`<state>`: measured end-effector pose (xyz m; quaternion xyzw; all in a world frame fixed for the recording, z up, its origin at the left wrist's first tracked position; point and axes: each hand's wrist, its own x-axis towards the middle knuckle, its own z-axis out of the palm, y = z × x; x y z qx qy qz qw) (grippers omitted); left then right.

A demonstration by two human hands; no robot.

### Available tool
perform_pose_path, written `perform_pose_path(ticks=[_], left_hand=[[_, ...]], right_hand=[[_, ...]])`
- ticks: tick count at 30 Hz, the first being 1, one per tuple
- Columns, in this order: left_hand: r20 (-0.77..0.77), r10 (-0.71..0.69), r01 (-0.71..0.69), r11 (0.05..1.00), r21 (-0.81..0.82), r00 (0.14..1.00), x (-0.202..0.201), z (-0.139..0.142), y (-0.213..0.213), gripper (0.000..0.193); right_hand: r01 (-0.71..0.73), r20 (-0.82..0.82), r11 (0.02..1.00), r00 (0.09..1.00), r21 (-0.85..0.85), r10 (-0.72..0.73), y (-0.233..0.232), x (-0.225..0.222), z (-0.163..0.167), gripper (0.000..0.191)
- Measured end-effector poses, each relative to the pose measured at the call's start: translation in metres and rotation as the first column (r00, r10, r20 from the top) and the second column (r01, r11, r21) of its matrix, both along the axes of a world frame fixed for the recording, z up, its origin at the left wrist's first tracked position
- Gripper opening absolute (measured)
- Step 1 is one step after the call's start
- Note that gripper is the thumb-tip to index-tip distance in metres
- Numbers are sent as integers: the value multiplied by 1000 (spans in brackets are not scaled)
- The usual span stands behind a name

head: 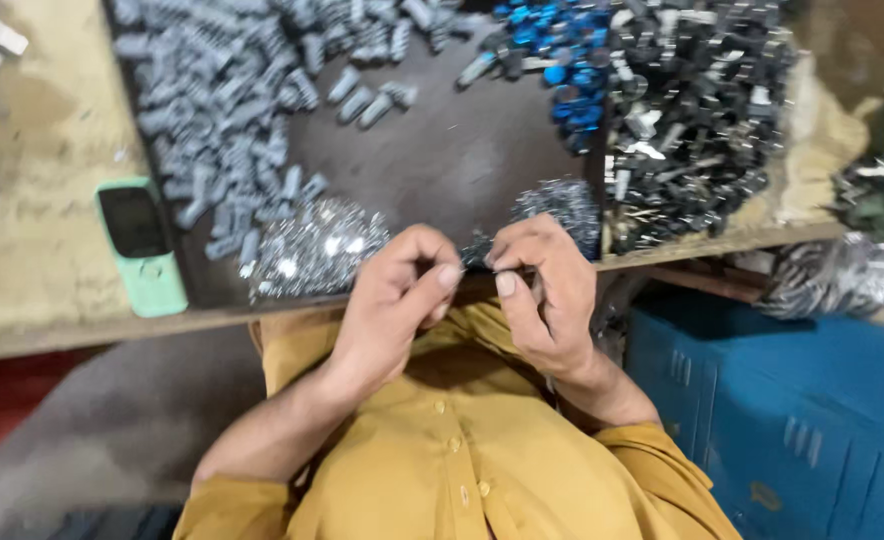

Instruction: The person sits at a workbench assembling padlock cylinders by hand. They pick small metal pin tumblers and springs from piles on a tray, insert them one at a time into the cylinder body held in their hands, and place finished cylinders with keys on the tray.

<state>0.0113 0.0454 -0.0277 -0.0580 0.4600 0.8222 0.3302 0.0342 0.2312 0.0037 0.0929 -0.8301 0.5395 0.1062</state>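
Presently the left hand (392, 300) and right hand (542, 295) meet at the near edge of the tabletop (442, 160), fingertips pinched together on some small part too tiny to identify. Two heaps of shiny metal bits (312, 250) lie just beyond, within easy reach. Farther off lie grey plugs (222, 90), blue caps (562, 60) and black clips (692, 110). A green phone (142, 245) rests at the left.
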Motion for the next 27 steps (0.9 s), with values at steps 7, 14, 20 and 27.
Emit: perform_pose_path(ticks=[7,14,20,27], left_hand=[[225,68,-140,937,321,972,4,-1,-2,7],[151,49,-97,940,328,987,4,-5,-4,10],[127,63,-102,940,326,990,5,-5,-5,10],[75,75,-95,944,316,994,6,-7,-5,11]], right_hand=[[61,-81,976,996,207,-45,-29,-2,-8,16],[102,-52,977,994,186,-93,-31,3,-12,14],[106,-50,971,994,216,-98,-33,1,-11,15],[97,-103,958,992,271,-71,-37,-3,-7,18]])
